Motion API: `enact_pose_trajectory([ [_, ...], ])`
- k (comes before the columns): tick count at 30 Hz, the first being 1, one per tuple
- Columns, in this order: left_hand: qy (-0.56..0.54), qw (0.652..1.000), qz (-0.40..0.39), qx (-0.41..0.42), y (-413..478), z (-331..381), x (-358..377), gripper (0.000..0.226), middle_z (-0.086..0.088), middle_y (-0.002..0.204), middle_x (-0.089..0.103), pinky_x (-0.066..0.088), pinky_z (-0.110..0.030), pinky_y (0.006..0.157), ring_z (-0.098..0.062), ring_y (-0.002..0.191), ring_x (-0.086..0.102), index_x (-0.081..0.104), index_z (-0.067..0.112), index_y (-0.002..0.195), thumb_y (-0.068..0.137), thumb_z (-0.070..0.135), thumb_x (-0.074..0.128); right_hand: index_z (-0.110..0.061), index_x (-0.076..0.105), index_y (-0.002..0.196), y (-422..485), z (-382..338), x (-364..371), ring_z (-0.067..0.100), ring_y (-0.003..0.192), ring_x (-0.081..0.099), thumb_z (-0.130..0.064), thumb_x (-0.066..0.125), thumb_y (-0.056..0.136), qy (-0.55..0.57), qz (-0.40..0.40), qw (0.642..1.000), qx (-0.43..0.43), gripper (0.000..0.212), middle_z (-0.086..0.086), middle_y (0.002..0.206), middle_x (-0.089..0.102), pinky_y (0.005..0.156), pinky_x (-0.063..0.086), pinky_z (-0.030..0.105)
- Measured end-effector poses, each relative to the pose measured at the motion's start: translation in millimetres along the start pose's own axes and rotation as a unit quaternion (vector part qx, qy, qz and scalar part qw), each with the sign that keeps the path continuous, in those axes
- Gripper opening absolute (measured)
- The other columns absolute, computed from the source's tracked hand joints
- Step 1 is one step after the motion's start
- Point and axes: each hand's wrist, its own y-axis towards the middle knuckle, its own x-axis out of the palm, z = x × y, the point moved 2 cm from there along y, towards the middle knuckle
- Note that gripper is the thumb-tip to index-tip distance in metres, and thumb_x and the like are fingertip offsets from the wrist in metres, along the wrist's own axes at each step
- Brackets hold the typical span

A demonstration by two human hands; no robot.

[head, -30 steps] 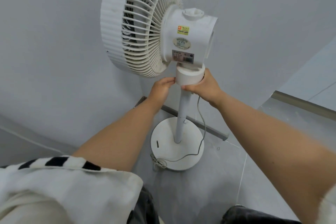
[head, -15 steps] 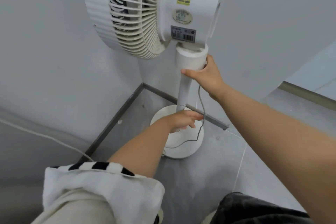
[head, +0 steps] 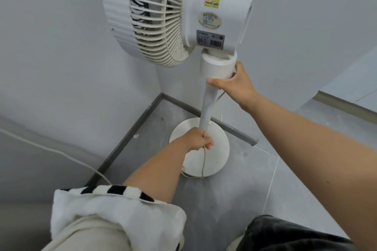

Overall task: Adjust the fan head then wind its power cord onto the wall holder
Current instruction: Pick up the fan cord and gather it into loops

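The power cord (head: pixel 204 161) runs nearly straight down the back of the fan's pole (head: pixel 208 104), so its long axis lies almost parallel to the pole, and the left hand (head: pixel 199 140) sits on that line low down, just above the round base (head: pixel 216 149). That hand is closed round the cord in a loose fist, with the free length dropping from below the knuckles to a small loop at the base's near edge on the floor (head: pixel 234 199). The right hand (head: pixel 237 82) is higher and farther from the cord's slack; it is wrapped about the thick collar (head: pixel 218 67) under the fan head (head: pixel 183 16), thumb across the front, steadying the stand. The wall holder is not in view (so which way the cord must travel cannot be told), but the left hand is plainly the nearer one for gathering it, and the pull would likely start upward along the pole. The cord looks thin, pale and limp, a rubbery sheath that should coil easily. The fan is smooth matte white plastic: a ribbed circular grille, a drum-shaped motor housing bearing stickers, a slim tapering pole, a flat disc base. The floor is grey and slightly glossy.
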Motion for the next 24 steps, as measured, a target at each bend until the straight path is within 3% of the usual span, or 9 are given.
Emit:
enact_pose_trajectory([
  [2, 0.021, 0.999, 0.028, -0.009, -1.1, -3.7, -8.3, 0.029, 0.004, 0.064, 0.056, 0.039, -0.011, 0.050, -0.007, 0.065, 0.049, 0.059, 0.018, 0.062, 0.090, 0.019, 0.051, -0.021, 0.041, 0.129, -2.3, 1.5, -0.6, 0.016, 0.110, 0.058, -0.028, 0.084, 0.064, 0.006, 0.007, 1.000, 0.002, 0.079, 0.001, 0.121, 0.059, 0.095, 0.050, 0.032],
  [7, 0.169, 0.978, 0.066, -0.106, -3.9, -31.7, -32.6, 0.023, -0.006, 0.063, 0.053, 0.042, -0.021, 0.052, -0.018, 0.054, 0.051, 0.057, 0.009, 0.062, 0.083, 0.016, 0.051, -0.021, 0.042, 0.133, -6.6, 0.8, -3.3, 0.013, 0.109, 0.058, -0.027, 0.084, 0.066, 0.014, 0.017, 1.000, -0.003, 0.079, -0.005, 0.119, 0.057, 0.091, 0.050, 0.029],
  [8, 0.193, 0.970, 0.062, -0.137, -9.1, -37.8, -37.2, 0.022, -0.008, 0.065, 0.056, 0.044, -0.021, 0.049, -0.016, 0.052, 0.057, 0.059, 0.006, 0.068, 0.086, 0.013, 0.048, -0.020, 0.042, 0.133, -6.8, 0.8, -3.9, 0.014, 0.109, 0.058, -0.027, 0.084, 0.066, 0.015, 0.018, 1.000, -0.004, 0.080, -0.005, 0.119, 0.057, 0.091, 0.050, 0.029],
  [11, 0.200, 0.954, 0.085, -0.207, -23.8, -57.3, -53.9, 0.029, -0.021, 0.096, 0.063, 0.050, -0.032, 0.077, -0.021, 0.077, 0.065, 0.056, -0.006, 0.117, 0.094, 0.006, 0.044, -0.019, 0.042, 0.134, -7.8, -0.4, -4.4, 0.014, 0.108, 0.058, -0.025, 0.083, 0.067, 0.009, 0.021, 1.000, -0.004, 0.079, -0.005, 0.118, 0.057, 0.086, 0.049, 0.024],
  [13, 0.138, 0.956, 0.141, -0.216, -25.6, -70.2, -67.7, 0.032, -0.022, 0.111, 0.062, 0.045, -0.029, 0.068, -0.016, 0.059, 0.049, 0.052, -0.006, 0.125, 0.095, 0.005, 0.043, -0.019, 0.041, 0.135, -8.3, -0.4, -3.5, 0.014, 0.107, 0.058, -0.025, 0.083, 0.068, 0.010, 0.023, 1.000, -0.005, 0.079, -0.004, 0.119, 0.057, 0.084, 0.047, 0.023],
  [15, 0.067, 0.961, 0.175, -0.205, -24.2, -75.0, -78.3, 0.021, -0.015, 0.086, 0.064, 0.042, -0.025, 0.053, -0.014, 0.051, 0.043, 0.064, -0.004, 0.097, 0.094, 0.008, 0.046, -0.019, 0.041, 0.134, -9.2, -0.5, -3.0, 0.014, 0.106, 0.058, -0.025, 0.082, 0.068, 0.013, 0.024, 1.000, -0.003, 0.078, -0.003, 0.119, 0.057, 0.082, 0.047, 0.021],
  [17, 0.007, 0.964, 0.215, -0.158, -24.1, -72.4, -88.8, 0.032, -0.006, 0.052, 0.053, 0.038, -0.023, 0.045, -0.015, 0.044, 0.043, 0.057, 0.005, 0.060, 0.091, 0.014, 0.055, -0.020, 0.042, 0.134, -9.7, 0.0, -2.1, 0.014, 0.103, 0.058, -0.024, 0.082, 0.069, 0.021, 0.024, 0.999, -0.001, 0.076, -0.002, 0.120, 0.058, 0.081, 0.047, 0.020],
  [20, -0.092, 0.981, 0.147, -0.082, -31.4, -54.4, -100.6, 0.034, 0.002, 0.040, 0.043, 0.030, -0.017, 0.036, -0.010, 0.038, 0.035, 0.050, 0.011, 0.055, 0.084, 0.016, 0.068, -0.021, 0.043, 0.132, -11.5, 0.9, -1.5, 0.015, 0.102, 0.058, -0.024, 0.082, 0.069, 0.035, 0.021, 0.999, 0.005, 0.074, 0.001, 0.120, 0.059, 0.080, 0.047, 0.021],
  [24, -0.209, 0.978, -0.009, 0.001, -49.7, -28.9, -118.2, 0.022, 0.007, 0.045, 0.037, 0.024, -0.014, 0.040, -0.004, 0.040, 0.032, 0.048, 0.013, 0.070, 0.088, 0.005, 0.058, -0.021, 0.044, 0.131, -12.0, 1.6, -0.4, 0.018, 0.103, 0.059, -0.023, 0.083, 0.068, 0.042, 0.009, 0.999, 0.012, 0.073, 0.005, 0.121, 0.060, 0.079, 0.047, 0.023],
])
